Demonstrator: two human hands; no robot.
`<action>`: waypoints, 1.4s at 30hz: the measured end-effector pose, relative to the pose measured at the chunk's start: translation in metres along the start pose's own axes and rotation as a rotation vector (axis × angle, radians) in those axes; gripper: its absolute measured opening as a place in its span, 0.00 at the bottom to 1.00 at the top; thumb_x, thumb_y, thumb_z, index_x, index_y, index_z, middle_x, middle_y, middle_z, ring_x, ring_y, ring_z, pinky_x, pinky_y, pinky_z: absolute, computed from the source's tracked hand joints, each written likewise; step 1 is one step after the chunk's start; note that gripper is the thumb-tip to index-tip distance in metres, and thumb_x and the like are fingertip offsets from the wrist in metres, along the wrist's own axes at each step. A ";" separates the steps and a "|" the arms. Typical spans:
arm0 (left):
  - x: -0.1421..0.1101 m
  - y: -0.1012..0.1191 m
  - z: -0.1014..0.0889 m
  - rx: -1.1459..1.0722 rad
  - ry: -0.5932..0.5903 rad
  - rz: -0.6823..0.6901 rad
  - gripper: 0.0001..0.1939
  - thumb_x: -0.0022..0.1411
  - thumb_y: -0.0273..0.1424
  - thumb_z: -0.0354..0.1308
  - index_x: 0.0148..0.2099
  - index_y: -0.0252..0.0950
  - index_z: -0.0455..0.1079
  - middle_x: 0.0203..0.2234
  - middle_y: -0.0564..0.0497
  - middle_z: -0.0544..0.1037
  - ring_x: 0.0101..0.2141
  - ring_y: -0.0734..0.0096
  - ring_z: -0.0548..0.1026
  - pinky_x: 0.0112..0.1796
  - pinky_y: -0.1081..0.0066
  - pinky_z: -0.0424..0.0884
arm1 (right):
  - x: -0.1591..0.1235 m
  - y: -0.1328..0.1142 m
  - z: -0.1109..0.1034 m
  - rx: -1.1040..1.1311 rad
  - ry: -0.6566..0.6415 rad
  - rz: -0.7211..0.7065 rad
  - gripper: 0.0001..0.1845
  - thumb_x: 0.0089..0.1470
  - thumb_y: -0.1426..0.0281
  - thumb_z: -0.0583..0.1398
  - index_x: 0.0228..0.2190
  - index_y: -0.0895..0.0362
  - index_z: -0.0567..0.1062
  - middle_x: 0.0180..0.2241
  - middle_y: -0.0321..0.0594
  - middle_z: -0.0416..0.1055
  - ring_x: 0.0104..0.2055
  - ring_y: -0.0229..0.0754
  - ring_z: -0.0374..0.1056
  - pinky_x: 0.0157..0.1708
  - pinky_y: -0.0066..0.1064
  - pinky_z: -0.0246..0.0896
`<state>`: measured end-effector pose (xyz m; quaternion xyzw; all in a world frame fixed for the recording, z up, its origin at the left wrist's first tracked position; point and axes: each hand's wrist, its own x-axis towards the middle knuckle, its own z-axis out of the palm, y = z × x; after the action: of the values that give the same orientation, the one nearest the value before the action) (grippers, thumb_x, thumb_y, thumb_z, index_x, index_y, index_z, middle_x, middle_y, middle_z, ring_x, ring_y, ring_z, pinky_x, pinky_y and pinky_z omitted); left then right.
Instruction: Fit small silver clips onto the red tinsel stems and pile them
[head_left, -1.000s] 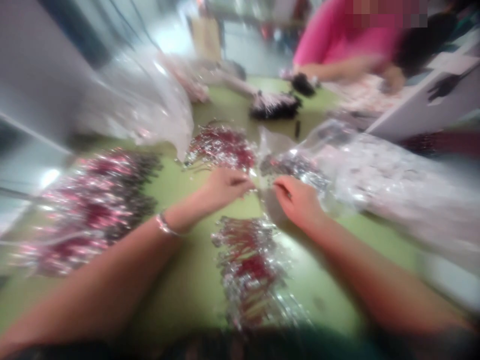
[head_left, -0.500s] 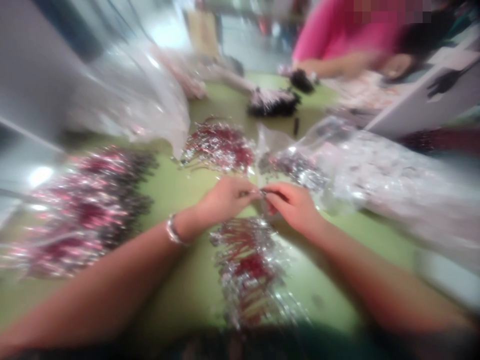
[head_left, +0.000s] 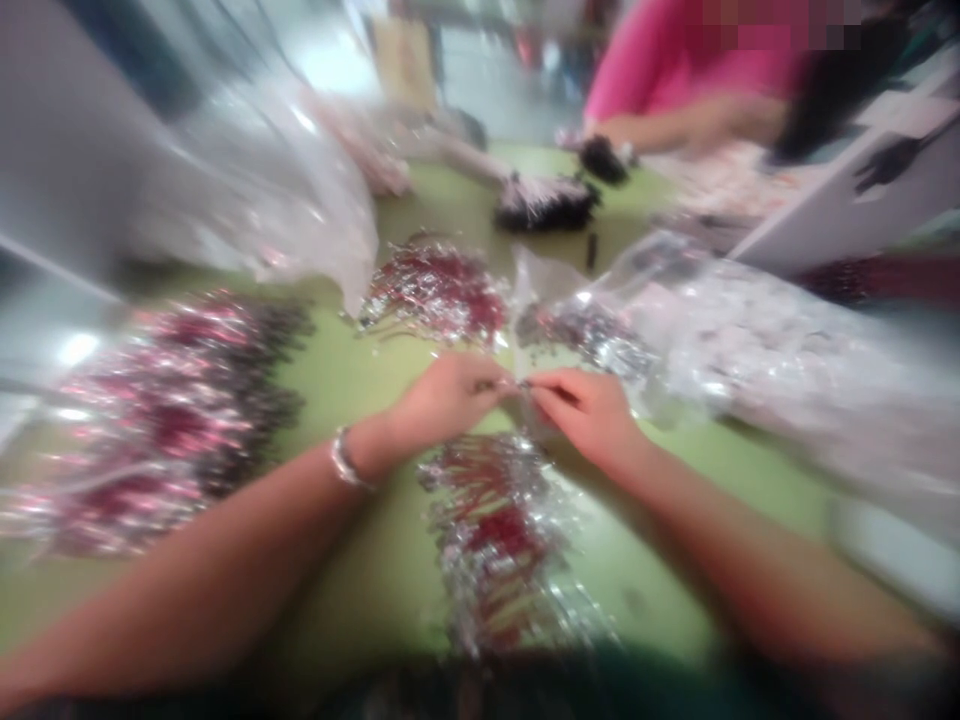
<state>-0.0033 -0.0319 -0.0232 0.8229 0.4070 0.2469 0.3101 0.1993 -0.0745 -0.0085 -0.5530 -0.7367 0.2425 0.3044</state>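
Where the fingertips meet, the left hand and the right hand each pinch, thumb against finger, a small piece lying between them; blur hides its shape, and whether it is one part or two cannot be told. Holding it from opposite sides presumably lets each hand steady it against the other over the green table. Just beyond the fingers lies a far bundle of red strands with silvery ends; on the near side, toward the body, a near bundle of similar strands is laid roughly side by side, an arrangement that would make single strands easy to pick out. Just to the right of the fingers, a clear bag shows shiny contents, apparently set there for a short reach. Well to the left, a larger pile has its dark ends facing the fingers, probably to keep it orderly.
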 end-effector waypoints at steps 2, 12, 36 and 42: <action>-0.001 0.000 -0.001 0.085 0.006 0.047 0.11 0.65 0.32 0.54 0.36 0.38 0.78 0.27 0.52 0.79 0.28 0.74 0.72 0.32 0.71 0.65 | 0.001 0.001 -0.002 -0.031 -0.031 -0.026 0.09 0.56 0.67 0.58 0.32 0.51 0.80 0.26 0.32 0.77 0.27 0.37 0.70 0.31 0.31 0.61; -0.008 0.019 -0.007 0.638 -0.317 0.446 0.11 0.65 0.27 0.49 0.40 0.35 0.74 0.29 0.47 0.75 0.26 0.71 0.68 0.23 0.69 0.57 | -0.001 -0.014 -0.011 0.032 -0.420 0.204 0.13 0.56 0.71 0.58 0.20 0.54 0.73 0.15 0.31 0.70 0.17 0.34 0.64 0.25 0.30 0.59; 0.012 -0.004 -0.032 0.312 -0.087 -0.042 0.09 0.60 0.29 0.53 0.29 0.37 0.71 0.27 0.49 0.75 0.30 0.69 0.69 0.33 0.68 0.60 | 0.028 0.041 -0.006 -0.854 -0.058 -0.253 0.15 0.63 0.74 0.49 0.35 0.55 0.75 0.38 0.47 0.71 0.42 0.49 0.62 0.32 0.36 0.54; 0.013 -0.002 -0.019 0.332 -0.111 -0.097 0.07 0.60 0.30 0.54 0.30 0.36 0.70 0.29 0.48 0.74 0.30 0.67 0.69 0.33 0.68 0.60 | 0.029 0.045 -0.002 -0.773 -0.005 -0.218 0.15 0.63 0.72 0.48 0.35 0.56 0.74 0.41 0.49 0.71 0.45 0.50 0.63 0.34 0.37 0.57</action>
<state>-0.0098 -0.0146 -0.0100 0.8546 0.4638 0.1150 0.2035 0.2252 -0.0345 -0.0332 -0.5448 -0.8287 -0.0849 0.0963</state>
